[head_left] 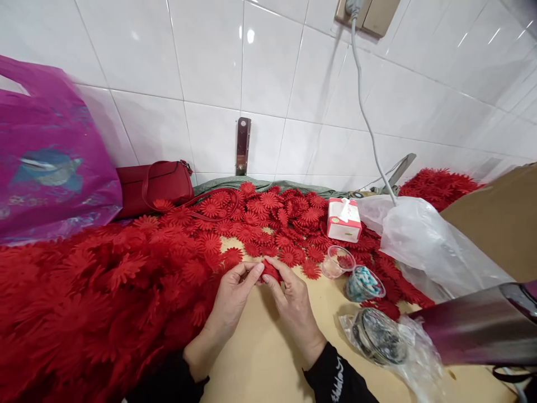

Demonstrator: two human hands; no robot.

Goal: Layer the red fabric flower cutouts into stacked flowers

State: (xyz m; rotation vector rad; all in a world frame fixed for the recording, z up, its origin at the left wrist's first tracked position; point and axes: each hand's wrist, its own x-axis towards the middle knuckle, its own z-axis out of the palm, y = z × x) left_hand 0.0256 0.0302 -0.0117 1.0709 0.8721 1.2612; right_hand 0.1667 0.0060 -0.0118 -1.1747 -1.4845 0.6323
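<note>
Between my two hands, above the tan tabletop (247, 352), is a red fabric flower (271, 271). My left hand (235, 294) pinches its left side with thumb and forefinger. From the other side my right hand (291, 296) has its fingers and thumb closed around it, hiding part of the petals. Flat red flower cutouts (268, 215) lie loose just beyond my fingertips. A much larger heap of red flowers (84, 296) fills the left side of the table.
To the right stand a tissue box (344, 226), a clear plastic cup (335, 262), a cup of blue and white pieces (364, 284), a bagged round container (380, 336) and a purple metallic flask (474, 322). A red handbag (157, 187) and purple bag (54, 162) sit back left, against a tiled wall.
</note>
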